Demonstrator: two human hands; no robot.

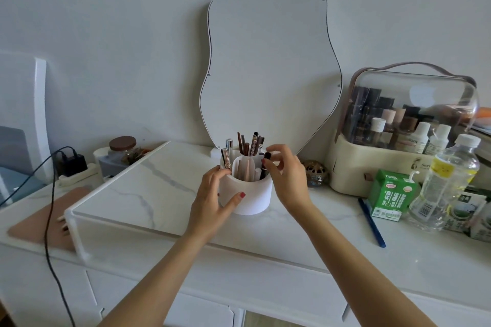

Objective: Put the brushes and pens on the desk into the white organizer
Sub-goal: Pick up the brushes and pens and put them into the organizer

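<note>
Organizer (249, 194): smooth white round tub.
Left hand (212, 199): fingers wrapped around its wall.
Right hand (288, 175): fingertips pinching a slim black pen (265, 164).

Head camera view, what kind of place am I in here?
Most likely a dressing table in a home. A wavy mirror leans on the wall, a clear-lidded cosmetics case holds bottles, and the white organizer is full of makeup brushes.
</note>
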